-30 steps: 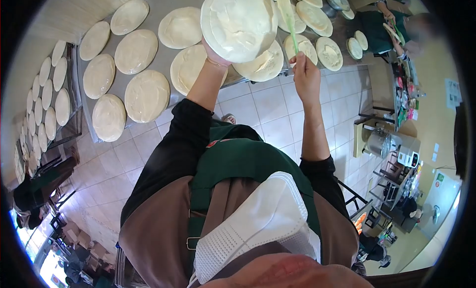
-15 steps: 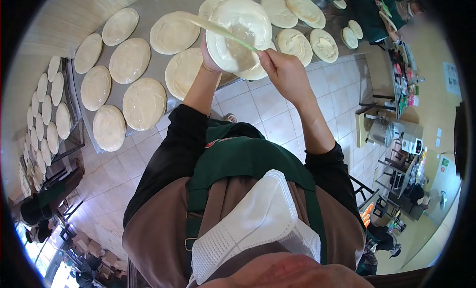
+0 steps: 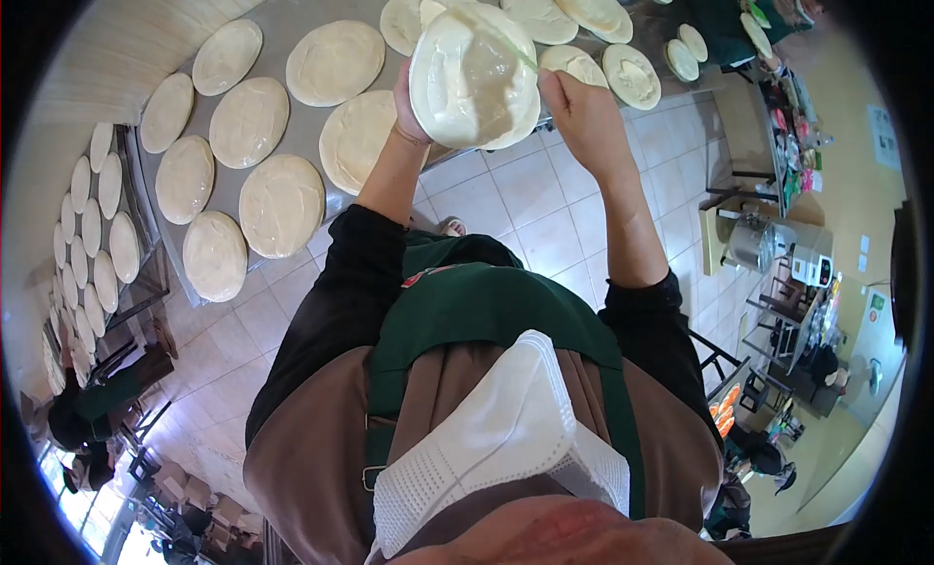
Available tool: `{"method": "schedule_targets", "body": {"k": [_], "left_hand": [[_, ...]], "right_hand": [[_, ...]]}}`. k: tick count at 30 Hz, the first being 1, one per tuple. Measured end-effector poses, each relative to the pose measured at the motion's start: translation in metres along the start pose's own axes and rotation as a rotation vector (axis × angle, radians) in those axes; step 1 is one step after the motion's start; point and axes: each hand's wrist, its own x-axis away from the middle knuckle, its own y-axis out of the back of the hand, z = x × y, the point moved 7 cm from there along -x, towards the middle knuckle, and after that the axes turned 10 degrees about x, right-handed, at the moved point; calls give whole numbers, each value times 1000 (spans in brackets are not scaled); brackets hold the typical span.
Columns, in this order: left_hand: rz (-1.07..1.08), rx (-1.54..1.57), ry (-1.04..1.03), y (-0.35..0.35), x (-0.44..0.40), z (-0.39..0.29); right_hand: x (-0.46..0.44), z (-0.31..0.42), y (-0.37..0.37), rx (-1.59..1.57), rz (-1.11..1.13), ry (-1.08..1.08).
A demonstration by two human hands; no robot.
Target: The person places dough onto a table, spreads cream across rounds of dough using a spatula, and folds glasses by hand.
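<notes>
A round, plate-like disc [image 3: 443, 84] coated with pale cream is held up above the table edge by my left hand [image 3: 406, 103], whose fingers grip its left rim. My right hand [image 3: 584, 118] is closed around the end of a thin green spatula [image 3: 518, 53], and the blade lies over the upper part of the cream. A bare, shinier patch shows in the middle of the coating. Several cream-covered discs [image 3: 249, 123] rest on the metal table [image 3: 300, 127] to the left and behind.
A rack of pale discs [image 3: 110, 184] stands at the far left. A co-worker [image 3: 715, 25] holds a disc at the upper right. Another person [image 3: 97, 400] is at the lower left. Shelves and a white appliance [image 3: 809, 265] line the right side, above a tiled floor [image 3: 530, 191].
The spatula has swung from beyond the disc's right side onto its cream. My right hand moved left, then slightly up and right. The disc has come lower and its coating shows a bared patch.
</notes>
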Motion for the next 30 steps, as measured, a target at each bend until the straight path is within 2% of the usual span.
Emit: {"method": "schedule_targets", "body": {"k": [1,3,5,7,8,9,10,12,16,17,19,23,25,26,28,30], "left_hand": [[-10,-7,-10,1,1,1],[33,52,23,-6,1,7],[75,110,45,-19,2,14],[-281,-358,-181,-11,7,2],[-286,-355,-190,-6,8,-2],[-119,-107,-87,-10,3,3],[51,138,17,-15,2,7],[71,159,18,-23,1,10],[161,218,55,-19,-6,14],[161,220,57,-26,-6,18],[-305,-373,-165,-19,-3,10],[-332,-353,-185,-8,2,2],[36,125,80,-8,-1,11],[37,127,78,-18,-1,14],[-405,-364,-79,-20,4,9],[-389,-350,-61,-18,3,10]], "right_hand": [[1,4,3,0,1,-6],[6,25,2,68,54,209],[10,22,2,41,74,178],[13,15,-2,13,100,154],[14,-3,-3,-58,54,14],[17,-21,-7,-126,7,-127],[21,-28,-17,-126,13,-122],[32,-43,-26,-121,-150,-140],[52,-31,-59,-106,-73,-197],[55,-16,-63,-134,-37,-145],[61,3,-64,-161,0,-94],[61,24,-58,-180,23,79],[58,22,-49,-173,10,118],[51,12,-43,-131,-21,75],[39,-1,-33,-88,-48,30],[27,-7,-23,-8,-69,7]]}}
